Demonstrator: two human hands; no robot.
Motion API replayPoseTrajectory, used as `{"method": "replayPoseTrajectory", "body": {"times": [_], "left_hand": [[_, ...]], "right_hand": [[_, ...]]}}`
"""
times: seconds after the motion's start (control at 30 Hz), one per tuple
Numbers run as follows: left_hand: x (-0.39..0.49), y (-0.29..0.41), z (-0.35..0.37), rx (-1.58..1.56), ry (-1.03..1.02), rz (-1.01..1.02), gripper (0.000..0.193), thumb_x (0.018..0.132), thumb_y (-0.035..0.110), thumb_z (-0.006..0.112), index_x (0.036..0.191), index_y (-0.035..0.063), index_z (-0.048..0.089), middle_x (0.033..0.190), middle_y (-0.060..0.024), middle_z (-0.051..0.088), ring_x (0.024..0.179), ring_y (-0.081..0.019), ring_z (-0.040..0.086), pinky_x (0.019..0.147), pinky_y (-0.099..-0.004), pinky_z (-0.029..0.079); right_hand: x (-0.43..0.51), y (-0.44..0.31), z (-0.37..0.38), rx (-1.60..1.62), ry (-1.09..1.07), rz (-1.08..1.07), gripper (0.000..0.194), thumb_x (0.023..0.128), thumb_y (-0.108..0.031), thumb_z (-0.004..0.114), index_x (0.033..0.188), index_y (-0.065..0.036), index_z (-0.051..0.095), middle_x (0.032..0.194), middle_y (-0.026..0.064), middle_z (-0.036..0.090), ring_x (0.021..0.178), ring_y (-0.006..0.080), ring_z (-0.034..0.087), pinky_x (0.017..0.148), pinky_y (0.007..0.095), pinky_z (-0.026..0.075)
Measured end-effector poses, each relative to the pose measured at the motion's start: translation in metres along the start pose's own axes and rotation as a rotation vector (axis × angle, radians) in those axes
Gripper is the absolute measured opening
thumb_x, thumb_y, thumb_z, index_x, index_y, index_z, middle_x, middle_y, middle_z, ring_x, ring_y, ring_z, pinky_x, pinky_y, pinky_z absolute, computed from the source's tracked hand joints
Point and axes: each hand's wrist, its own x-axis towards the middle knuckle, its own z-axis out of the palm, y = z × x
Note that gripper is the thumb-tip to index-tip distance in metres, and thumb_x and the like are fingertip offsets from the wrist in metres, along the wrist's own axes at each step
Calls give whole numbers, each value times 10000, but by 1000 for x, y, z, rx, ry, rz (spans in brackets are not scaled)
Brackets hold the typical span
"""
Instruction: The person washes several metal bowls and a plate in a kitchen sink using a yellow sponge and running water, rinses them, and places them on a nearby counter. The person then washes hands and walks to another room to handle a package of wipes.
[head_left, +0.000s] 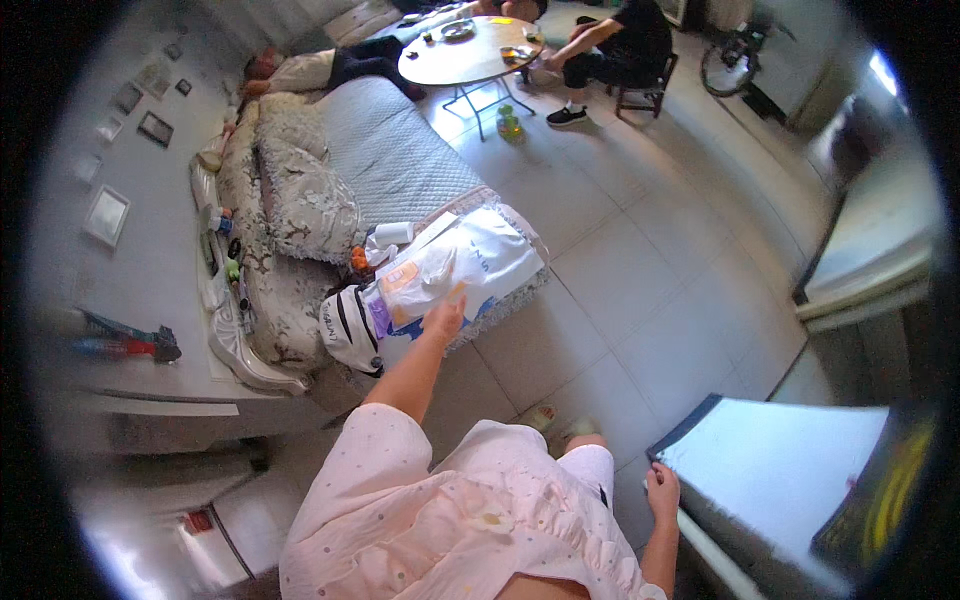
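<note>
My left hand (445, 318) reaches over the near end of the sofa, beside a large white plastic bag (499, 259) that bears writing. A slim yellowish piece shows at its fingertips; whether the fingers hold it cannot be told. Left of the hand lie clear packaging with an orange print (400, 277), a purple packet (379, 316) and a white bag with black stripes (349, 330). Behind them are a white roll (394, 232) and some small orange things (360, 258). My right hand (662, 484) is at the corner of a white-topped surface (795, 442), fingers bent; its grip is unclear.
The sofa (405, 142) with a quilted cover stands ahead. Beyond are a round folding table (471, 52), a person (637, 45) seated on a chair, a person (300, 73) lying on the sofa, and a green bottle (509, 124) on the tiled floor (637, 262).
</note>
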Motion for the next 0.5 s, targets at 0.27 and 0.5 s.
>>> {"method": "replayPoseTrajectory", "body": {"times": [0.27, 0.5], "left_hand": [[67, 28, -14, 199, 230, -137, 379, 857, 361, 597, 1109, 80, 566, 1134, -131, 571, 1060, -325, 554, 861, -442, 465], [143, -8, 25, 291, 254, -137, 310, 826, 229, 620, 1108, 115, 561, 1125, -94, 543, 1070, -275, 530, 870, -414, 453]], "right_hand": [[197, -10, -59, -210, -151, -283, 265, 793, -161, 645, 1011, -13, 628, 1000, 172, 595, 887, 290, 586, 803, 367, 481], [322, -143, -62, -232, -219, -296, 273, 792, -154, 649, 1018, -3, 631, 999, 159, 600, 868, 252, 617, 805, 361, 491]]}}
